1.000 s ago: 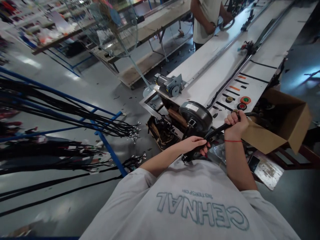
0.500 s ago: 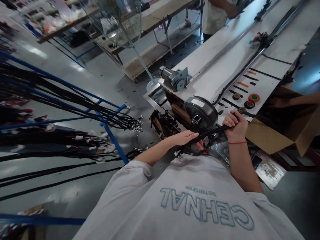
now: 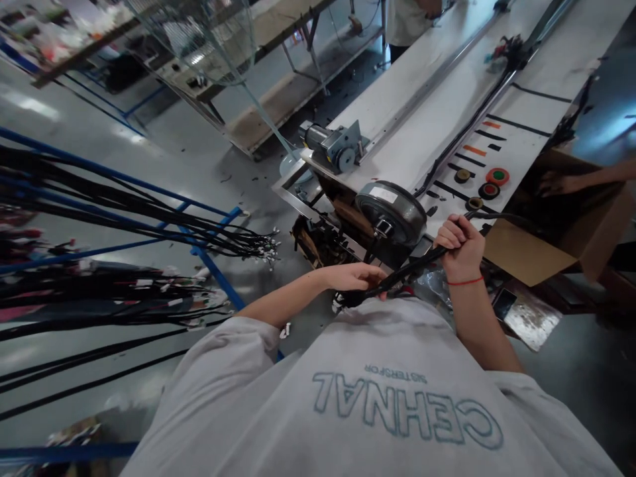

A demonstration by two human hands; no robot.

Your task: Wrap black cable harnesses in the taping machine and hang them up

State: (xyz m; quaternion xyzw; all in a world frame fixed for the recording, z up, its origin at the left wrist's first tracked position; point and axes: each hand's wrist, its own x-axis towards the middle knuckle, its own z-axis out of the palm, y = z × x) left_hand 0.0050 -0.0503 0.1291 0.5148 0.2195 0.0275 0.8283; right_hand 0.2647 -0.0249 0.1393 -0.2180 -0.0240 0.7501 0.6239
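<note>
Both of my hands grip one black cable bundle (image 3: 420, 263) held close in front of my chest. My left hand (image 3: 355, 276) is closed around its lower end, near the connectors. My right hand (image 3: 461, 246) is clenched on it higher up, and from there the bundle runs right toward a cardboard box (image 3: 521, 255). Just behind my hands sits a round black drum (image 3: 392, 211) at the near end of a long white workbench (image 3: 422, 112).
Tape rolls (image 3: 489, 184) lie on the bench beside a black harness (image 3: 462, 142). A blue rack (image 3: 209, 262) on the left carries many black cable harnesses. Another person's hand (image 3: 551, 183) reaches into the box; a second person (image 3: 407, 20) stands at the far bench end.
My left hand has slid leftward down along the bundle. A person's arm has come into the cardboard box from the right. The view has shifted slightly.
</note>
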